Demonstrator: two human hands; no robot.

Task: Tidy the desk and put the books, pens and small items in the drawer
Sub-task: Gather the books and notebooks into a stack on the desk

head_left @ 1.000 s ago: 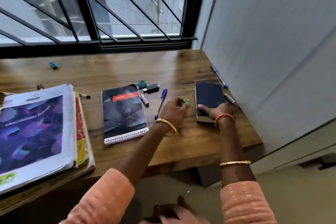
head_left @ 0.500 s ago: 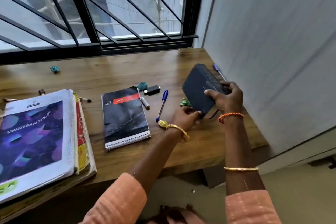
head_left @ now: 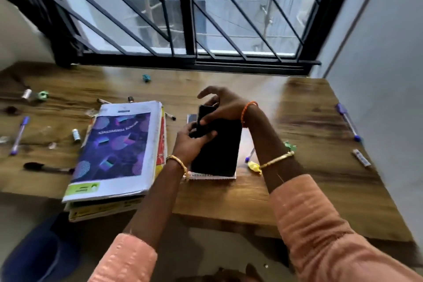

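Note:
A dark blue book sits tilted over the spiral notebook, of which only the lower edge shows. My left hand grips the dark book's left edge. At the book's far end my right hand holds it, thumb on the cover and index finger lifted. To the left lies a stack of large books with a purple cover. Loose pens lie about: a purple pen at the far left, a black pen, and a blue pen by the right wall.
A white marker, a yellow scrap and a green scrap lie right of my arms. Small bits and a teal item dot the wooden desk. A blue bin stands below the desk's left front. Window bars run behind.
The dark book was lifted from the desk's right side and carried left onto the spiral notebook. My left hand took hold of it. The view swung left.

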